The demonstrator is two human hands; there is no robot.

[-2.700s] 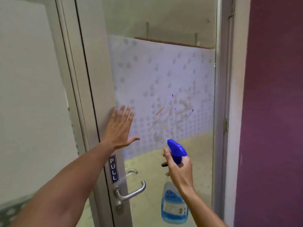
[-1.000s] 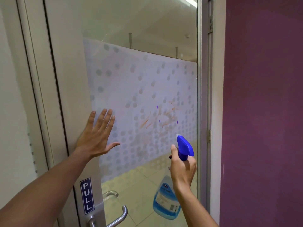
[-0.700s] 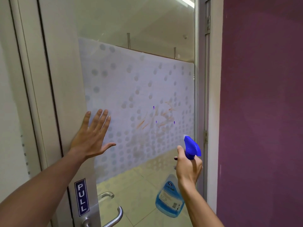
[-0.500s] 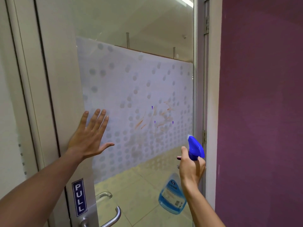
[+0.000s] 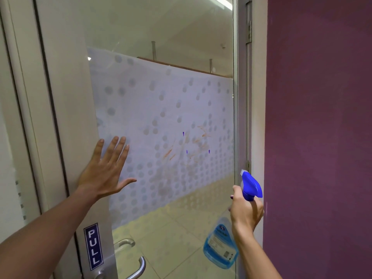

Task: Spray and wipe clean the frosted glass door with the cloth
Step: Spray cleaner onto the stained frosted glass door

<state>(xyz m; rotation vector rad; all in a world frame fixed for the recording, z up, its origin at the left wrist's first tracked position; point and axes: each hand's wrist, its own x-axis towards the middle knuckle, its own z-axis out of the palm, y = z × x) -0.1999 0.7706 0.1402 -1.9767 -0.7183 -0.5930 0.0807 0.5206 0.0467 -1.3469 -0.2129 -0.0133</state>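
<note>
The frosted glass door fills the middle, its dotted film marked with orange streaks and small blue drops. My left hand lies flat, fingers spread, on the door's left stile and glass edge. My right hand grips a spray bottle with blue liquid by the neck; its blue trigger head points up-left toward the glass, near the door's right edge. No cloth is in view.
A purple wall stands close on the right, beside the grey door frame with hinges. A metal lever handle and a blue PULL sign sit at the lower left. A tiled floor shows through the clear lower glass.
My right hand with the bottle has drifted right, toward the door's hinge edge. The view has shifted slightly. My left hand stays flat on the door.
</note>
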